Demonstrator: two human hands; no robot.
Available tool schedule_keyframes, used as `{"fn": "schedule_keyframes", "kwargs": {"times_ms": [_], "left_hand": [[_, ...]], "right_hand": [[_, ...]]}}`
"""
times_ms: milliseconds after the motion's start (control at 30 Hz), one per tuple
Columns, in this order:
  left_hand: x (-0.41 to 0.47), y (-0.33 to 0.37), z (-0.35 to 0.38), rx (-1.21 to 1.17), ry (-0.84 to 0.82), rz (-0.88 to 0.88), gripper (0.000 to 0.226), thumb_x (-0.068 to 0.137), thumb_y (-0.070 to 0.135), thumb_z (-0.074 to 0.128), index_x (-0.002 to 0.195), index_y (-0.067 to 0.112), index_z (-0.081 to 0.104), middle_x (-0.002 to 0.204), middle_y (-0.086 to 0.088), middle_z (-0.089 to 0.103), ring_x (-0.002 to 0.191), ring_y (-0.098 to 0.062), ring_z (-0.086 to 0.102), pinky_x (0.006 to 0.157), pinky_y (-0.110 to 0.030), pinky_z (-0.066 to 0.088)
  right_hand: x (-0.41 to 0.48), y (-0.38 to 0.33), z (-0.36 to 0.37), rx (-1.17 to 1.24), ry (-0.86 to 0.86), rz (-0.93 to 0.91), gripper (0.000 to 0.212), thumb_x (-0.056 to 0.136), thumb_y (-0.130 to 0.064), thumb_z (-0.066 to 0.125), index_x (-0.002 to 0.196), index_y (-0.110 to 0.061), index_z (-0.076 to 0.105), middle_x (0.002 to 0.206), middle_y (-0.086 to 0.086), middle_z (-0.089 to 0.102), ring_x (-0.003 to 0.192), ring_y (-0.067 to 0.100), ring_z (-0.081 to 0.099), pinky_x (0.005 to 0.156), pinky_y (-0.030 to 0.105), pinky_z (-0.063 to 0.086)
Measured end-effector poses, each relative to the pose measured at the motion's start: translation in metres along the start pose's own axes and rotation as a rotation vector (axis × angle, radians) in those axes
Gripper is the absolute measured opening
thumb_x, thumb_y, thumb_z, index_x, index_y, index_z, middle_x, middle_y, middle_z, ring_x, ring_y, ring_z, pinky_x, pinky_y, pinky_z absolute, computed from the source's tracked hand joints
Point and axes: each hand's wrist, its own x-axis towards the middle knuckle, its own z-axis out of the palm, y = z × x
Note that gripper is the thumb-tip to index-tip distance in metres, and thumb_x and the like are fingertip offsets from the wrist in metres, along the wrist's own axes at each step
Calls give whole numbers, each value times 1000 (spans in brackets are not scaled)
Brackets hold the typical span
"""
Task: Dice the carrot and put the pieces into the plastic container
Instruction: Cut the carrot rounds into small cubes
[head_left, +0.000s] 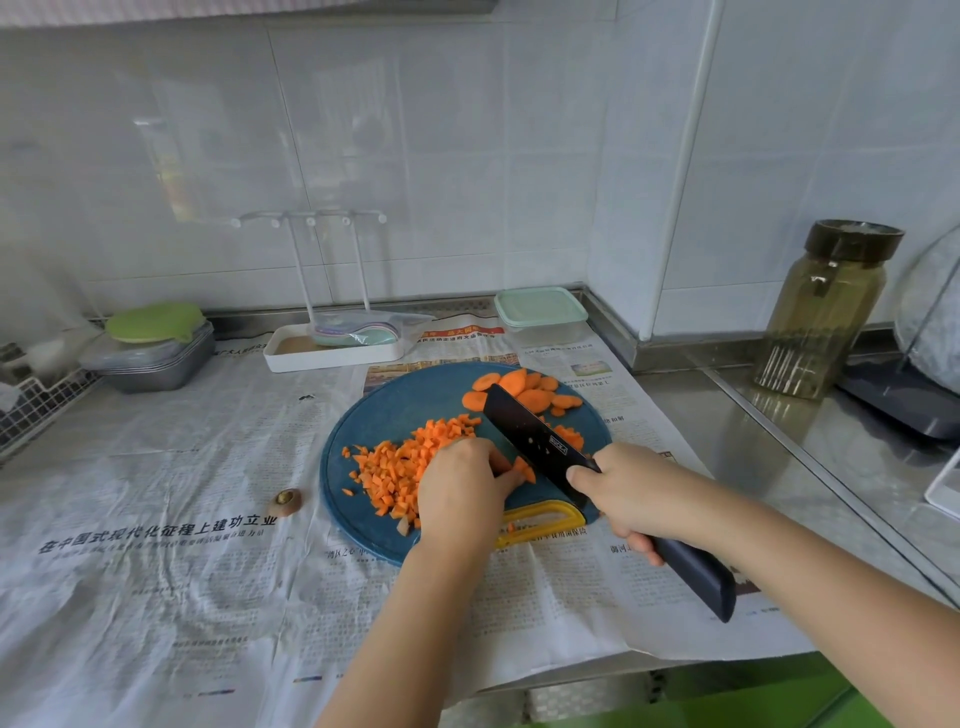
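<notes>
Blue cutting board (415, 400): diced carrot (400, 467) at nine o'clock, slices (530, 389) at one, lidded plastic container (540, 309) beyond at twelve. The right hand (628, 493) grips the black knife (535, 441) and the left hand (462, 493) pinches a carrot stub (524, 470) right beside it. Tuck that hand back and chop evenly!

both bare forearms reach in from the lower edge and converge toward the middle. the left hand (462, 493) lies palm down with its knuckles raised, fingers curled, pinning a carrot piece (525, 470) under the fingertips. the right hand (626, 499), just beside it, is wrapped round the handle of a knife (535, 441), one finger set forward against the blade.
</notes>
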Motion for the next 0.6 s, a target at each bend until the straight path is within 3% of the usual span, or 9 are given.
{"fn": "schedule_keyframes", "kwargs": {"times_ms": [167, 300, 500, 600], "left_hand": [[2, 1, 1, -13, -29, -27, 19, 84, 40, 67, 89, 22, 70, 87, 4, 66, 78, -13, 59, 65, -26, 48], [2, 2, 1, -12, -45, -24, 20, 84, 40, 67, 93, 23, 70, 85, 5, 63, 76, -12, 57, 62, -23, 45], [0, 2, 1, -30, -19, -11, 20, 84, 39, 68, 93, 21, 72, 78, 8, 59, 73, -11, 56, 63, -23, 46], [0, 3, 1, -41, 10, 4, 21, 84, 37, 69, 93, 19, 72, 75, 8, 57, 71, -11, 54, 64, -24, 47]], "right_hand": [[-7, 2, -3, -26, -13, -47, 33, 103, -29, 32, 93, -1, 47, 48, 9, 45, 33, 19, 43, 41, 26, 43], [-8, 6, -2, -48, -10, -64, 40, 102, -30, 32, 104, 6, 50, 58, 14, 53, 33, 18, 45, 41, 25, 44], [-5, 7, 2, -113, 37, -68, 35, 103, -33, 31, 89, -6, 46, 61, 12, 52, 32, 16, 45, 36, 23, 42], [-7, 4, 6, -154, 83, -47, 37, 103, -33, 29, 102, -2, 48, 68, 14, 53, 35, 18, 46, 35, 24, 42]]}}
